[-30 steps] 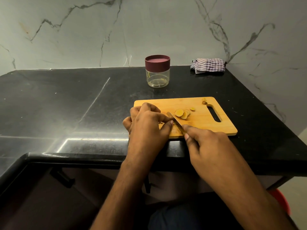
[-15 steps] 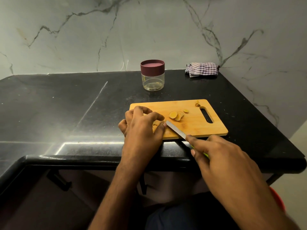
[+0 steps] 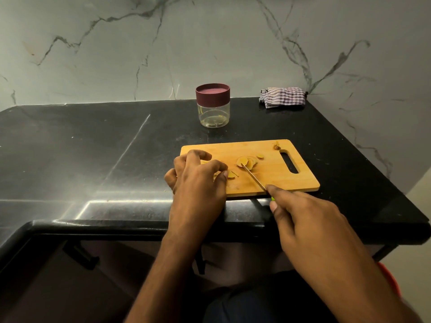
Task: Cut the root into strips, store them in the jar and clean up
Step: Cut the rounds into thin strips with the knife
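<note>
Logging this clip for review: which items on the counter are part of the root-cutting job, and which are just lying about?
Part of the job:
- cutting board
- root slices, with a piece at the left hand
- knife, held by the right hand
- jar, lid on
- checked cloth, likely for the clean-up

Lying about:
- red object at the frame's lower right, unidentifiable

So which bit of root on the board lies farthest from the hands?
The small dark scrap at the cutting board's far corner, beside the handle slot; the other slices lie mid-board.
</note>
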A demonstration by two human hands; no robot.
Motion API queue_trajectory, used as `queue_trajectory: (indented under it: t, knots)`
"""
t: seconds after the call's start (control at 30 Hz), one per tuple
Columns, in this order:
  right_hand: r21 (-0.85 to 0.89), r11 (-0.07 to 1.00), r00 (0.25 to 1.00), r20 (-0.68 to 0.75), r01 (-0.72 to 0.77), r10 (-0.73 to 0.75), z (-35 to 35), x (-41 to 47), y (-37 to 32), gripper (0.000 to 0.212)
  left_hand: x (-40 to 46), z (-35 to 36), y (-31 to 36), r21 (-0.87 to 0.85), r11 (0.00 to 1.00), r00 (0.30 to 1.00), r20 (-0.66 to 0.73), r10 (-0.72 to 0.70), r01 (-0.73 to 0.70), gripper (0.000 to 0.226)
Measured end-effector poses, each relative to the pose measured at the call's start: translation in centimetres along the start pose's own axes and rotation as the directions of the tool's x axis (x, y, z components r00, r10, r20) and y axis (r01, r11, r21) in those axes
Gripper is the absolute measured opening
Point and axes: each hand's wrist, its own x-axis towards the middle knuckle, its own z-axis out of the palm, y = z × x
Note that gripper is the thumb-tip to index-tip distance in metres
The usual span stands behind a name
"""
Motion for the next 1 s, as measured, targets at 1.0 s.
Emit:
queue_trajectory:
  t: [1.0]
  knots:
    - [-0.029, 1.000, 0.999, 0.043, -0.008, 0.009, -0.6, 0.2, -0.5, 0.043, 0.5, -0.3, 0.3, -0.015, 1.000, 0.998, 0.070, -0.008, 0.009, 0.021]
